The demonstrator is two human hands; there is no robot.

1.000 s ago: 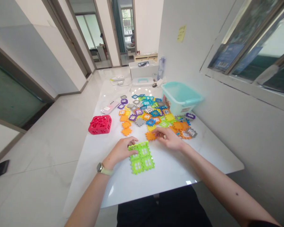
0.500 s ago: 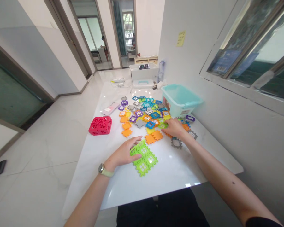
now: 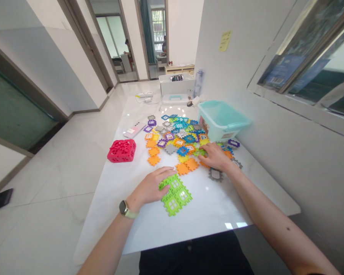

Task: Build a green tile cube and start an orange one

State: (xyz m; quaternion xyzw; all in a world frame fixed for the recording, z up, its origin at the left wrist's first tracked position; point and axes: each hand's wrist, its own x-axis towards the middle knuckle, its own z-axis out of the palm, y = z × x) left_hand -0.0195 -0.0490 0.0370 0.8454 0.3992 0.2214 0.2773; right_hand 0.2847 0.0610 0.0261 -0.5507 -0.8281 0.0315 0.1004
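Observation:
My left hand [image 3: 154, 186] lies with its fingers stretched over the upper left part of a lime-green panel [image 3: 177, 196], its thumb resting on top. The panel is made of several interlocking plastic tiles with window cut-outs. At the right side of a loose heap of tiles, my right hand [image 3: 215, 156] has its thumb and fingers bent around a green tile [image 3: 200, 152]. That hand hides part of the tile. Orange tiles [image 3: 192, 164] and a grey tile [image 3: 216, 174] lie close to the right hand.
A turquoise bin [image 3: 227, 126] stands by the wall at right. A red block built of tiles [image 3: 122, 151] and a pink phone [image 3: 134, 130] are on the left of the white table [image 3: 114, 236]. Farther back are a white case [image 3: 174, 99], cables [image 3: 145, 97] and a bottle [image 3: 198, 82].
My left hand's fingers have lowered and flattened over the panel's upper edge. My right hand stays at the same green tile. The whole view has shifted slightly.

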